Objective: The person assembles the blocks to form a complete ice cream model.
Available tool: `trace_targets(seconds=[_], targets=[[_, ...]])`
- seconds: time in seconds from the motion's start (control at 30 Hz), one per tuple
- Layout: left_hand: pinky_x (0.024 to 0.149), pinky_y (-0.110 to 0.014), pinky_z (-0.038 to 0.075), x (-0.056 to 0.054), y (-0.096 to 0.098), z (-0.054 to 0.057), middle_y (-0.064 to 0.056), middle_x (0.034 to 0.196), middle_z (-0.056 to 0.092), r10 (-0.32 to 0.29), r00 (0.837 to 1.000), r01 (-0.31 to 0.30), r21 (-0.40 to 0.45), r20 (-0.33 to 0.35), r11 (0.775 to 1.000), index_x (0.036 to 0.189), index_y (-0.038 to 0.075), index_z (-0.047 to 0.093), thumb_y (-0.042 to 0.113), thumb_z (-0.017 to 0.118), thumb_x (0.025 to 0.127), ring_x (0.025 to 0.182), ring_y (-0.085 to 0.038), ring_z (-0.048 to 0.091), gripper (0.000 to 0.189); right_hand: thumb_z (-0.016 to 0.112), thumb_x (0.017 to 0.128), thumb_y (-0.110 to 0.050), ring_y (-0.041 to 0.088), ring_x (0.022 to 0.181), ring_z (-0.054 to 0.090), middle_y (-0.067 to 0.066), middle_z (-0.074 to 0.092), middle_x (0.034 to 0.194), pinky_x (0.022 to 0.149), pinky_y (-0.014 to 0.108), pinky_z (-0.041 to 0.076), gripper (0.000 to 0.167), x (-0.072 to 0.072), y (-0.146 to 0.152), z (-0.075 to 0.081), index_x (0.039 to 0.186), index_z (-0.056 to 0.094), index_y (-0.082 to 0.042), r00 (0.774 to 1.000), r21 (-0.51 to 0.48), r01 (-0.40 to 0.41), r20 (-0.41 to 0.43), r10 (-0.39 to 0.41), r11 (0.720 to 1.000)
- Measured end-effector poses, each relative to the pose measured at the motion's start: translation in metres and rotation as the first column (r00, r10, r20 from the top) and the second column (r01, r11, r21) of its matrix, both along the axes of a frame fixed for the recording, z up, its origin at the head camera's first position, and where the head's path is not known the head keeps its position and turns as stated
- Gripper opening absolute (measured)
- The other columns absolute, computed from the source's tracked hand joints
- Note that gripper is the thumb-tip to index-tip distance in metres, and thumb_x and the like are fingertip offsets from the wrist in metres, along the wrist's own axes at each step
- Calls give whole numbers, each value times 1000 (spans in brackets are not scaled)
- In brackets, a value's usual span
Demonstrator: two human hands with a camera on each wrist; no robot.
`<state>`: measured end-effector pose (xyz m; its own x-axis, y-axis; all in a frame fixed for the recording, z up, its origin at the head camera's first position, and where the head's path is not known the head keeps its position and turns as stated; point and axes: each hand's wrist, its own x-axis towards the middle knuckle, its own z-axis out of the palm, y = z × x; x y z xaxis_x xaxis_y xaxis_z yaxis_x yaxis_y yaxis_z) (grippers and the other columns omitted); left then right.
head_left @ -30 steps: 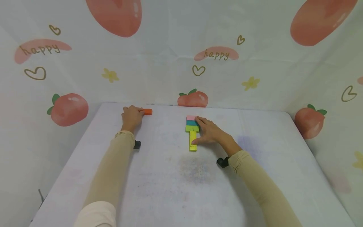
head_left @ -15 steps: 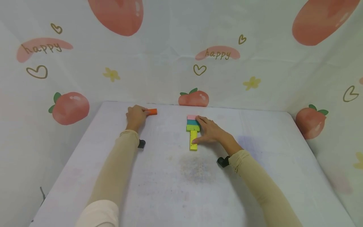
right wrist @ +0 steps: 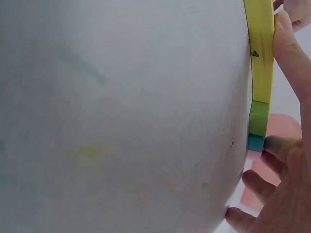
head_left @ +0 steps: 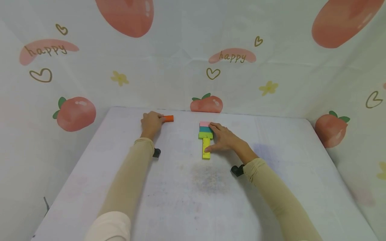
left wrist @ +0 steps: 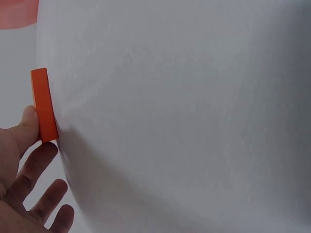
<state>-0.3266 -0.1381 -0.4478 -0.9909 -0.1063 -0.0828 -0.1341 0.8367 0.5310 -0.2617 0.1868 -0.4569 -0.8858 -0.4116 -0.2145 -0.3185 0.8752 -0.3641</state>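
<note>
In the head view my left hand (head_left: pixel 151 123), at the back left of the table, holds an orange block (head_left: pixel 169 118) by its left end. The left wrist view has the thumb (left wrist: pixel 31 121) along one side of the orange block and the index finger at its end. My right hand (head_left: pixel 224 137) lies spread at the right of a row of blocks. Its thumb touches the yellow block (head_left: pixel 206 152), and its index finger reaches the pink block (head_left: pixel 205 124) and teal block (head_left: pixel 205 129). Between teal and yellow lies a light green block (head_left: pixel 205 135), set crosswise.
A white cloth covers the table (head_left: pixel 181 201), with greyish stains near the middle. Behind it rises a white curtain (head_left: pixel 169 67) printed with peaches, hearts and flowers. A small black wrist camera (head_left: pixel 237 170) sits under the right wrist, another under the left.
My left hand has slid to the right along the back of the table with the orange block, closer to the row. My right hand and the row of blocks have stayed in place.
</note>
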Motion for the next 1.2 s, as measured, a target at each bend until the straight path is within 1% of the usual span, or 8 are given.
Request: trace_targets(seconds=[0.27, 0.43, 0.6, 0.9, 1.1, 1.2], targets=[[102, -51, 40, -2, 13, -3, -15, 130, 68, -15, 999, 15, 0, -32, 1000, 126, 13, 73, 33, 63, 101, 120, -38, 49, 34, 80, 71, -72, 37, 156, 24, 5, 18, 171, 124, 59, 27, 124, -1, 2, 1, 164, 20, -16, 1000, -11, 16, 0, -16, 1000], [102, -50, 40, -1, 22, -2, -15, 128, 69, -19, 998, 20, 23, -53, 1000, 123, 11, 75, 32, 65, 101, 118, -37, 50, 32, 79, 70, -73, 36, 157, 24, 5, 17, 171, 125, 59, 25, 125, -2, 2, 0, 164, 19, -16, 1000, -15, 19, 0, -19, 1000], [103, -51, 41, 0, 33, 1, -13, 126, 70, -34, 998, 35, 17, -49, 999, 123, 12, 76, 31, 65, 100, 117, -36, 50, 31, 79, 70, -74, 37, 156, 24, 3, 16, 172, 124, 59, 27, 126, -3, 2, -1, 164, 18, -18, 1000, -15, 22, 9, -21, 1000], [106, -51, 39, -1, 55, -2, -12, 124, 71, -43, 998, 43, 20, -36, 999, 121, 12, 76, 33, 66, 100, 121, -35, 50, 31, 81, 71, -70, 38, 156, 24, 5, 17, 172, 124, 60, 27, 124, 0, 0, 0, 164, 20, -16, 1000, -27, 22, 11, -22, 999], [103, -48, 42, 1, 66, -3, -13, 120, 71, -41, 999, 43, 52, -28, 998, 121, 10, 76, 31, 66, 100, 117, -34, 50, 31, 81, 71, -69, 36, 157, 23, 5, 17, 172, 125, 59, 25, 123, 1, -1, 1, 164, 20, -16, 1000, -31, 23, 19, -22, 999], [103, -48, 42, 1, 71, -3, -12, 119, 71, -46, 998, 48, 55, -36, 997, 119, 10, 77, 31, 67, 100, 117, -33, 49, 30, 81, 71, -71, 36, 157, 23, 4, 16, 172, 124, 59, 26, 124, 0, -1, 1, 164, 20, -17, 999, -27, 25, 23, -24, 999]])
